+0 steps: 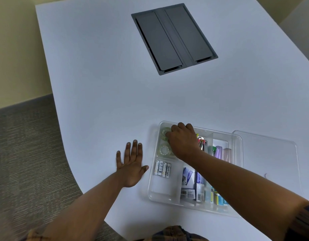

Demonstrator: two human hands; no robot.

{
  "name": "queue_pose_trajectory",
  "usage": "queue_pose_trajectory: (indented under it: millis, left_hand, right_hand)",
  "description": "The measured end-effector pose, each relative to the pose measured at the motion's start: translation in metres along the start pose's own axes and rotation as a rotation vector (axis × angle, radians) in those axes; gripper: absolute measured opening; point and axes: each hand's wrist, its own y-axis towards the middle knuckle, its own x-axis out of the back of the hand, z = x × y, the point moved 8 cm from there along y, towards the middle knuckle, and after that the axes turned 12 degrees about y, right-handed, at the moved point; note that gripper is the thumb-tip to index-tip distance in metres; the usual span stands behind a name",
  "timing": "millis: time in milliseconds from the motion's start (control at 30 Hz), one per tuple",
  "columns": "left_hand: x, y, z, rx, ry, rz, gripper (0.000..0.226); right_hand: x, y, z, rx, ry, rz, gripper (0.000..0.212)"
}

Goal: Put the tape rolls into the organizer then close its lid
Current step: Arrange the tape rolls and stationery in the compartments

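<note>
A clear plastic organizer [153, 174] sits on the white table near its front edge. Two clear tape rolls lie in its far-left compartment: one at the back [163, 133], one nearer me [164, 150]. My right hand [183, 140] reaches into that compartment, its fingers curled over the back roll and touching it. Whether they grip it I cannot tell. My left hand [131, 164] lies flat on the table just left of the organizer, fingers spread. The clear lid [272, 159] lies flat on the table to the organizer's right.
Other compartments hold several batteries [162, 168], small boxes [192, 185], markers [201, 143] and pastel items [221, 153]. A dark grey cable hatch [173, 38] is set into the far tabletop. Carpet floor lies past the table's left edge.
</note>
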Motion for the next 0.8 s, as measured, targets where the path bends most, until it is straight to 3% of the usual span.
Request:
queue_pose_trajectory:
  millis: [200,433,633,800]
  left_hand:
    - [0.000,-0.001,0.000,-0.010,-0.005,0.004,0.079]
    - [-0.001,-0.001,0.000,-0.008,-0.009,0.004,0.080]
    - [-0.001,-0.001,0.001,-0.004,-0.008,0.002,0.080]
    - [0.001,-0.002,0.000,-0.004,-0.008,0.000,0.080]
  right_hand:
    - [-0.001,-0.005,-0.006,-0.045,0.104,0.004,0.036]
    - [0.000,-0.021,-0.020,-0.131,0.042,-0.005,0.032]
    - [-0.007,-0.028,-0.018,-0.232,0.175,-0.032,0.024]
    - [-0.012,-0.026,-0.005,-0.250,0.166,-0.001,0.034]
